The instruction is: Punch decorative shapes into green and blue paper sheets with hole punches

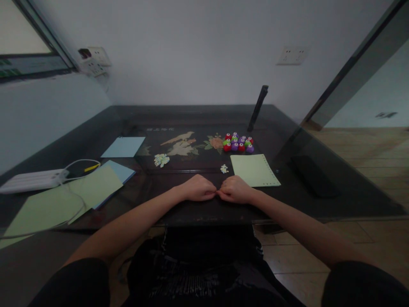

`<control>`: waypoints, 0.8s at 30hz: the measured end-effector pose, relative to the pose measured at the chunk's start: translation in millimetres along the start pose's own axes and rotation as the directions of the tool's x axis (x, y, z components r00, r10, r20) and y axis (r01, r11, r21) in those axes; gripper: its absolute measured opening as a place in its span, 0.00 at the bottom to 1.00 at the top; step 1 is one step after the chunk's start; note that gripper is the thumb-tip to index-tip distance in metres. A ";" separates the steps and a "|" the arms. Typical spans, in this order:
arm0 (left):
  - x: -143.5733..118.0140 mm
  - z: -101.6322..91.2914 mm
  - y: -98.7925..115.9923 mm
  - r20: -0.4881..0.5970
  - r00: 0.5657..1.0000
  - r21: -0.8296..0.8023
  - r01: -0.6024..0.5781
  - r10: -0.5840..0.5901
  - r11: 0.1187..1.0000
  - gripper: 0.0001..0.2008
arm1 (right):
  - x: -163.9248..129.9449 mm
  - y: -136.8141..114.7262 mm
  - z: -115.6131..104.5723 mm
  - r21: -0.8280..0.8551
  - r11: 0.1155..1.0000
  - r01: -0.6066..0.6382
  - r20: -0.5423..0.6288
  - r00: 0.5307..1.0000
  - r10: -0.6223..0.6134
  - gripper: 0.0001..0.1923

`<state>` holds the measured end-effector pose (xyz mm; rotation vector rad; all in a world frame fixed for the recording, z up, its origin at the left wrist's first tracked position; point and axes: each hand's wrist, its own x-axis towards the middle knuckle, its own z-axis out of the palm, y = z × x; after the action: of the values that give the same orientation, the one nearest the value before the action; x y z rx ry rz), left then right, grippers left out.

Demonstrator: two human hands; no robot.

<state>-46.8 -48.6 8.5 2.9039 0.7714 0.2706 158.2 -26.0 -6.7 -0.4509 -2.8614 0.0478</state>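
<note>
- Nearest the camera, dark clothing on the person's lap (198,268) fills the bottom of the view, and two bare forearms reach forward over it.
- The left hand (198,188) and right hand (235,189) rest knuckles-up on the near edge of the desk (319,200), fingertips pinched together and meeting. Whatever sits between them is too small to make out, so I cannot tell what they grip.
- Just beyond the right hand lies a small heap of paper cutouts (224,169); a larger heap (161,160) lies further left. These are light flakes, and a sleeve or a breath could likely scatter them over the glossy dark top.
- A pale green sheet (254,170), flat, with a punched edge, lies just beside the right hand.
- Behind it cluster rounded plastic craft punches (238,143), red, purple and green.
- Blue and green sheets (92,187) overlap at the left, with a white cable (76,164) looped on top, which could drag them if snagged.
</note>
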 end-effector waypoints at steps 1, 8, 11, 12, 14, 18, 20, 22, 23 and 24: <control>0.0 -0.2 0.2 -0.003 1.000 -0.001 0.001 -0.001 1.000 0.13 | -0.1 0.1 0.2 -0.001 1.000 -0.001 -0.002 1.000 0.001 0.20; -0.3 1.2 -0.5 -0.008 1.000 0.001 0.005 -0.005 1.000 0.13 | -0.5 0.0 -0.1 -0.014 1.000 -0.008 -0.011 1.000 0.008 0.20; -0.4 2.5 -1.3 -0.002 1.000 0.009 0.009 -0.009 1.000 0.13 | -0.2 -0.2 -0.6 -0.018 1.000 -0.005 -0.009 1.000 0.004 0.20; -0.3 2.8 -1.5 0.000 1.000 0.010 0.010 -0.010 1.000 0.13 | -0.1 -0.2 -0.7 -0.018 1.000 -0.005 -0.006 1.000 0.005 0.20; -0.3 3.2 -1.8 0.002 1.000 0.007 0.008 -0.008 1.000 0.13 | -0.1 -0.2 -0.5 -0.020 1.000 -0.008 -0.003 1.000 0.008 0.20; -0.3 2.9 -1.7 -0.009 1.000 0.001 0.002 -0.002 1.000 0.13 | 0.0 0.0 -0.1 -0.024 1.000 -0.008 -0.006 1.000 0.008 0.20; -0.4 2.6 -1.6 -0.017 1.000 0.000 -0.004 0.004 1.000 0.13 | 0.1 0.0 -0.3 -0.024 1.000 -0.004 -0.006 1.000 0.004 0.20; -0.5 2.5 -1.7 -0.020 1.000 0.002 -0.010 0.010 1.000 0.13 | 0.1 -0.1 -0.7 -0.021 1.000 -0.003 -0.012 1.000 0.003 0.19; -0.5 2.5 -1.9 -0.021 1.000 0.004 -0.012 0.013 1.000 0.13 | 0.2 -0.1 -0.9 -0.017 1.000 -0.004 -0.015 1.000 0.003 0.20; -0.6 2.6 -2.1 -0.020 1.000 0.007 -0.015 0.015 1.000 0.13 | 0.2 -0.1 -1.0 -0.014 1.000 -0.004 -0.017 1.000 0.003 0.20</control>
<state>-47.8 -47.3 5.5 2.9191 0.7550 0.2993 158.2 -26.1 -5.6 -0.4570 -2.8461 0.0241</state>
